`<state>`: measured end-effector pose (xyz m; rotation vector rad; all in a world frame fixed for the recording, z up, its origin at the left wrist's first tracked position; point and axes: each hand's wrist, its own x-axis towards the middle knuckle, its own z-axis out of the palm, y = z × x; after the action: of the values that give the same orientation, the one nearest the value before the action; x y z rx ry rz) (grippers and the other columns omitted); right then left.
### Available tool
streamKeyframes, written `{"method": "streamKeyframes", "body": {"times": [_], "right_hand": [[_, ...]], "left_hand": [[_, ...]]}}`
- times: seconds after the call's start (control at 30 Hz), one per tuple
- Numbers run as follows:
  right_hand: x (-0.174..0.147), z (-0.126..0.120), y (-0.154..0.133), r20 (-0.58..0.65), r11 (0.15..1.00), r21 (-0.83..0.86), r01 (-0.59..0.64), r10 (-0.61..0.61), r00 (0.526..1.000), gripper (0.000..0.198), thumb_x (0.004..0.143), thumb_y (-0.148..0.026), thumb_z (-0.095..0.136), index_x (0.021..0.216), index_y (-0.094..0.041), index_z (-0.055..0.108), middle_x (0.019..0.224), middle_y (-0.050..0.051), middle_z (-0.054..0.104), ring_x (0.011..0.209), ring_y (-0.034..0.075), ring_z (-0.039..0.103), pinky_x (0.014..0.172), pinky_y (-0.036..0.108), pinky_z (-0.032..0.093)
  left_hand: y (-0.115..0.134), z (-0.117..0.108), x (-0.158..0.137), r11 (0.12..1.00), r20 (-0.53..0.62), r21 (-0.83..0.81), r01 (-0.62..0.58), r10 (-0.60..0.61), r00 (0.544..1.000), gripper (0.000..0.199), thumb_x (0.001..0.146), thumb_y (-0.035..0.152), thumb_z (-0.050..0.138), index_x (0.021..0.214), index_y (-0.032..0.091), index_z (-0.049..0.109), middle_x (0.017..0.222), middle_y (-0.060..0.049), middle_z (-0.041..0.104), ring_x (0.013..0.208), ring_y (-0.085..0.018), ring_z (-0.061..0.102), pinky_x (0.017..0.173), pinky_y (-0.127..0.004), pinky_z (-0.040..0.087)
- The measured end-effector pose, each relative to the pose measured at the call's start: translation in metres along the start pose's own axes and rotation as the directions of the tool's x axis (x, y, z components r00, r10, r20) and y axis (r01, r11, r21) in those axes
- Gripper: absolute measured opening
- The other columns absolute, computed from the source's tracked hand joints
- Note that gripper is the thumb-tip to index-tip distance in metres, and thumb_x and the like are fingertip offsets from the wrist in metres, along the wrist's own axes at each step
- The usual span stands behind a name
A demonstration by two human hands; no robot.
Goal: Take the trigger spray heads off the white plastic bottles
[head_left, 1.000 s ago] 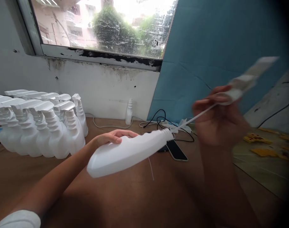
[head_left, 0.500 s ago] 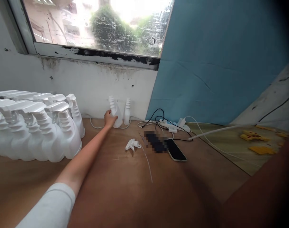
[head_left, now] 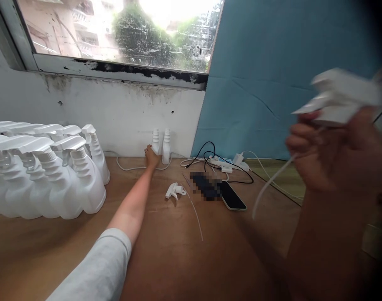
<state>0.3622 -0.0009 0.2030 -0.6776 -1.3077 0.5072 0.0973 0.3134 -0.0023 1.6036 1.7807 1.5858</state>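
Note:
Far out by the wall, my left hand [head_left: 152,157] is wrapped round a white bottle without a spray head [head_left: 156,137], which stands upright; its lower part is hidden behind the hand. A second open-necked white bottle [head_left: 166,147] is close on its right. My right hand [head_left: 335,154], raised at the right and blurred, grips a white trigger spray head [head_left: 341,96], whose clear dip tube [head_left: 269,182] hangs down to the left. Another trigger spray head [head_left: 175,191] lies on the table with its thin tube pointing toward me.
Rows of white spray bottles [head_left: 64,184] with heads fitted stand at the left. Right of the loose spray head lie a phone [head_left: 233,196] and a dark pixelated item [head_left: 205,186]. Cables and a power strip [head_left: 238,164] run along the wall below a blue sheet [head_left: 272,83].
My left hand and its bottle have moved right, beside the second bottle, and the bottle is more upright. My right hand has come up into view with a spray head.

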Motion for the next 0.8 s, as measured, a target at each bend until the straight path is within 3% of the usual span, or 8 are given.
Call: {"method": "streamKeyframes", "body": {"times": [0.1, 0.17, 0.3, 0.47, 0.57, 0.63, 0.73, 0.8], "right_hand": [[-0.001, 0.032, 0.008, 0.106, 0.958, 0.167, -0.233, 0.217, 0.97, 0.023, 0.083, -0.039, 0.063, 0.096, -0.02, 0.068, 0.1, 0.008, 0.056, 0.06, 0.008, 0.039, 0.046, 0.024, 0.034], [-0.001, 0.043, 0.02, 0.172, 0.921, 0.159, -0.355, 0.328, 0.929, 0.017, 0.076, -0.03, 0.07, 0.088, -0.019, 0.066, 0.096, 0.007, 0.056, 0.064, 0.009, 0.042, 0.048, 0.023, 0.037], [-0.001, 0.05, 0.044, 0.292, 0.881, 0.116, -0.459, 0.411, 0.863, 0.01, 0.078, -0.025, 0.067, 0.083, -0.02, 0.06, 0.09, 0.003, 0.054, 0.063, 0.008, 0.042, 0.048, 0.02, 0.035], [-0.003, 0.057, 0.059, 0.394, 0.806, 0.099, -0.584, 0.507, 0.766, 0.024, 0.077, -0.031, 0.071, 0.085, -0.021, 0.051, 0.081, 0.0, 0.052, 0.059, 0.006, 0.041, 0.047, 0.018, 0.032], [-0.007, 0.064, 0.072, 0.467, 0.736, 0.061, -0.674, 0.576, 0.671, 0.028, 0.078, -0.031, 0.071, 0.089, -0.02, 0.048, 0.075, -0.001, 0.048, 0.057, 0.005, 0.039, 0.046, 0.016, 0.029], [-0.01, 0.068, 0.089, 0.519, 0.692, 0.032, -0.721, 0.605, 0.603, 0.029, 0.079, -0.032, 0.07, 0.084, -0.019, 0.045, 0.067, -0.004, 0.041, 0.053, 0.004, 0.034, 0.044, 0.014, 0.024], [-0.017, 0.078, 0.123, 0.566, 0.632, -0.01, -0.775, 0.642, 0.516, 0.037, 0.079, -0.037, 0.069, 0.076, -0.019, 0.037, 0.059, -0.008, 0.026, 0.045, 0.002, 0.02, 0.039, 0.013, 0.011], [-0.025, 0.086, 0.145, 0.592, 0.59, -0.046, -0.806, 0.666, 0.454, 0.043, 0.078, -0.041, 0.069, 0.072, -0.02, 0.032, 0.057, -0.01, 0.019, 0.043, 0.002, 0.012, 0.037, 0.014, 0.005]], "left_hand": [[-0.005, 0.002, -0.004, 0.999, 0.043, 0.019, 0.049, -0.05, 0.998, 0.035, 0.09, 0.032, 0.057, 0.122, 0.015, 0.054, 0.12, -0.01, 0.057, 0.103, -0.022, 0.059, 0.086, -0.042, 0.052], [-0.008, 0.001, -0.006, 0.998, 0.08, 0.019, 0.067, -0.068, 0.994, 0.036, 0.09, 0.032, 0.057, 0.121, 0.015, 0.054, 0.12, -0.01, 0.057, 0.103, -0.022, 0.059, 0.085, -0.042, 0.052], [-0.007, 0.001, -0.011, 0.996, 0.139, -0.015, 0.086, -0.083, 0.987, 0.035, 0.091, 0.032, 0.057, 0.121, 0.014, 0.054, 0.12, -0.011, 0.057, 0.102, -0.022, 0.06, 0.086, -0.042, 0.052], [0.0, -0.007, -0.016, 0.987, 0.154, -0.111, 0.114, -0.097, 0.983, 0.037, 0.09, 0.031, 0.058, 0.122, 0.014, 0.054, 0.122, -0.012, 0.056, 0.105, -0.023, 0.058, 0.088, -0.043, 0.051], [0.008, -0.024, -0.027, 0.974, 0.141, -0.214, 0.076, -0.046, 0.989, 0.057, 0.081, 0.018, 0.066, 0.133, 0.011, 0.043, 0.141, -0.019, 0.039, 0.131, -0.031, 0.038, 0.105, -0.046, 0.037], [0.014, -0.039, -0.04, 0.953, 0.155, -0.302, 0.036, 0.012, 0.988, 0.065, 0.078, 0.01, 0.064, 0.137, 0.012, 0.037, 0.148, -0.019, 0.028, 0.14, -0.03, 0.022, 0.112, -0.042, 0.027], [0.023, -0.061, -0.07, 0.898, 0.241, -0.439, 0.044, 0.07, 0.968, 0.045, 0.086, 0.016, 0.054, 0.129, 0.018, 0.043, 0.14, -0.013, 0.042, 0.132, -0.023, 0.037, 0.107, -0.036, 0.035], [0.026, -0.075, -0.095, 0.848, 0.336, -0.519, 0.113, 0.08, 0.938, 0.033, 0.091, 0.029, 0.048, 0.122, 0.02, 0.046, 0.124, -0.011, 0.054, 0.113, -0.021, 0.054, 0.091, -0.033, 0.047]]}}
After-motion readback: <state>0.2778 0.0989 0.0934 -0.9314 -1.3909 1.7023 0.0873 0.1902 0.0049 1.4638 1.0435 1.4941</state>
